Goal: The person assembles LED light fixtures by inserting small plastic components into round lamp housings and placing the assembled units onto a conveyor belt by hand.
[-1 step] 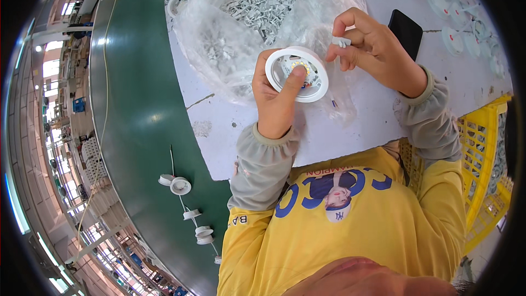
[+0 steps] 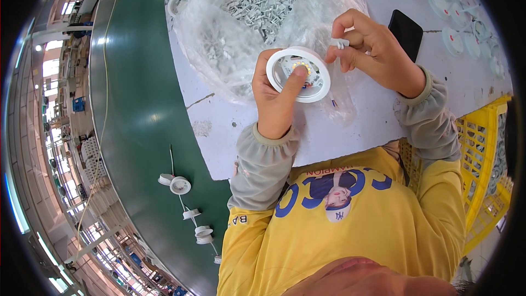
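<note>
My left hand (image 2: 276,96) is closed on a round white lamp housing (image 2: 315,94), its thumb pressed inside near a ring of small yellow LEDs (image 2: 308,68). The housing is tilted, with its open side facing me. Just right of it, my right hand (image 2: 378,49) pinches a small white plastic clip (image 2: 340,43) between thumb and fingers. The clip is close to the housing's rim but apart from it. Behind both hands, a clear plastic bag (image 2: 205,71) lies spread open, holding a heap of small white-grey clips (image 2: 263,8).
Right of my hand lies a black phone (image 2: 406,30) on the white table (image 2: 219,145). More lamp parts (image 2: 453,41) are scattered at the far right, above a yellow crate (image 2: 474,137). Several wired white housings (image 2: 180,185) rest on the green surface (image 2: 137,126) at left.
The lamp housing has shifted very slightly to the right in my left hand. My right hand with the clip has edged a little left, toward it.
</note>
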### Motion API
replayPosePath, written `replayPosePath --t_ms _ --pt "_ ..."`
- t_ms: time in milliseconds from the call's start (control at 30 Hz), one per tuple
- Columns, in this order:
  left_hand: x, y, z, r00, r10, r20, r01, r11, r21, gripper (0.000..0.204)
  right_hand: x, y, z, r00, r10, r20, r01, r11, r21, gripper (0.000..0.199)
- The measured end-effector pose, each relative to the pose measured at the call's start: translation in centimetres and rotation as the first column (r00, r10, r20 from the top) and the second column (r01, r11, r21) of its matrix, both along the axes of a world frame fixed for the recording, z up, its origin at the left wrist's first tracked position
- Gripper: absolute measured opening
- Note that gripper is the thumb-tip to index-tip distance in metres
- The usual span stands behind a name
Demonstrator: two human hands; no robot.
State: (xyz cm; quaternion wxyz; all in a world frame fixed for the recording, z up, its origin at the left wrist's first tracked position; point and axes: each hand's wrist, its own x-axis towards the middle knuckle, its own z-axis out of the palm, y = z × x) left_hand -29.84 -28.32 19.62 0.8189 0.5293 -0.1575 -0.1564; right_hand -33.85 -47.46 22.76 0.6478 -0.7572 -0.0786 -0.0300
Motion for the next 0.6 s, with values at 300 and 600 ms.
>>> replayPosePath --t_ms 300,600 --pt "-1.3 -0.4 1.3 0.995 -0.103 0.007 0.101 0.983 0.152 0.014 0.1 0.7 -0.8 0.926 0.000 0.378 0.129 0.940 -0.316 0.017" --pt "-1.5 -0.2 0.8 0.967 -0.209 0.148 0.176 0.961 0.212 0.016 -0.2 0.5 0.6 0.969 -0.011 0.246 0.080 0.959 -0.273 0.013"
